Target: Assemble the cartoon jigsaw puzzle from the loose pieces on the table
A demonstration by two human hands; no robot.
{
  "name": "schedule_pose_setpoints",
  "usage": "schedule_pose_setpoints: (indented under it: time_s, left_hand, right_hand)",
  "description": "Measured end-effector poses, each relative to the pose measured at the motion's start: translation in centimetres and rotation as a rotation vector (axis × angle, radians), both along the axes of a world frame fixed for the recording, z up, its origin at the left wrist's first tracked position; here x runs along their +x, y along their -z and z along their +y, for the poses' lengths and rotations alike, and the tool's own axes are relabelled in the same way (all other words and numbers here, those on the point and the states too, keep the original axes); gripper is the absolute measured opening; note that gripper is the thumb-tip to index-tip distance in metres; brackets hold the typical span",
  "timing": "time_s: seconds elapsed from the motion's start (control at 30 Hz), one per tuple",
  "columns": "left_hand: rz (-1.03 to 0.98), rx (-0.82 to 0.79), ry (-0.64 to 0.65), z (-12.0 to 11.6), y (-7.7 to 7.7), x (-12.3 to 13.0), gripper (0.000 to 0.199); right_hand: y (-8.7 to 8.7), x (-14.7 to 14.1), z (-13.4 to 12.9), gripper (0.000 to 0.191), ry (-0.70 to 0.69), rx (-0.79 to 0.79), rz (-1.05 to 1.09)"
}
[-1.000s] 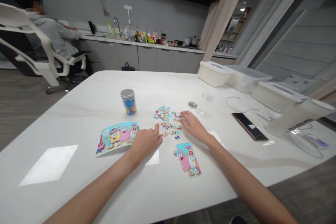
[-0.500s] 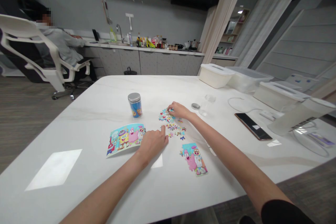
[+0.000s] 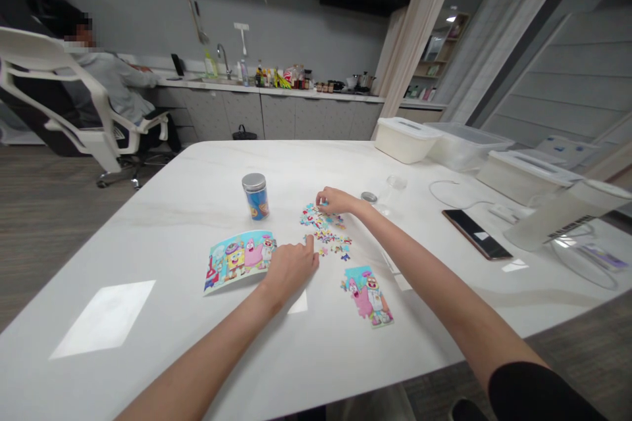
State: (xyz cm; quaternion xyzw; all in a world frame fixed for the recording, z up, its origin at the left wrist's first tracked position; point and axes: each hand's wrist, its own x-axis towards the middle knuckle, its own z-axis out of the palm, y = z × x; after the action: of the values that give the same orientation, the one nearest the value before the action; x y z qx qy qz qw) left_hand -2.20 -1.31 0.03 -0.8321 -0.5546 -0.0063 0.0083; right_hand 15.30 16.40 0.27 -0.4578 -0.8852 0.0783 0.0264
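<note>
Now, from the head view, I take the loose jigsaw pieces as my reference: a scattered cluster lying flat on a white stone tabletop. Compared with the earlier frames, I see the wearer's right hand shifted to the far edge of the pieces, so the closest contact with them now lies there. Its fingers curl down onto the cluster; whether they pinch a piece I cannot tell. The left hand rests palm down just short of the near edge of the cluster, its fingers loosely extended, with nothing visible between them. Left of the pieces, partly under that hand's edge, lies a printed cartoon puzzle picture. Nearer the wearer than the pieces lies a smaller cartoon card. Beyond the pieces stands a blue tin with a silver lid; beyond and to their right, a round metal lid sits just beside a clear glass jar. Farther right of the pieces lie a black smartphone and white lidded storage boxes. Well beyond the pieces, a seated co-worker faces a kitchen counter.
</note>
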Motion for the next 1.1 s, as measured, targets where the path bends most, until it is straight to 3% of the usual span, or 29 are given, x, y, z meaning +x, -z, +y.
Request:
schedule_pose_setpoints:
  time_s: [0.7, 0.87, 1.1]
  left_hand:
    - [0.038, 0.010, 0.017, 0.0, -0.1, 0.0, 0.031]
    - [0.031, 0.016, 0.020, -0.1, -0.2, 0.0, 0.032]
    - [0.022, 0.010, 0.012, 0.0, -0.1, 0.0, 0.032]
  right_hand:
    - [-0.4, -0.4, 0.4, 0.011, 0.080, 0.011, 0.106]
    - [0.0, -0.6, 0.6, 0.024, 0.098, 0.101, 0.143]
    - [0.4, -0.1, 0.1, 0.030, 0.052, 0.070, 0.103]
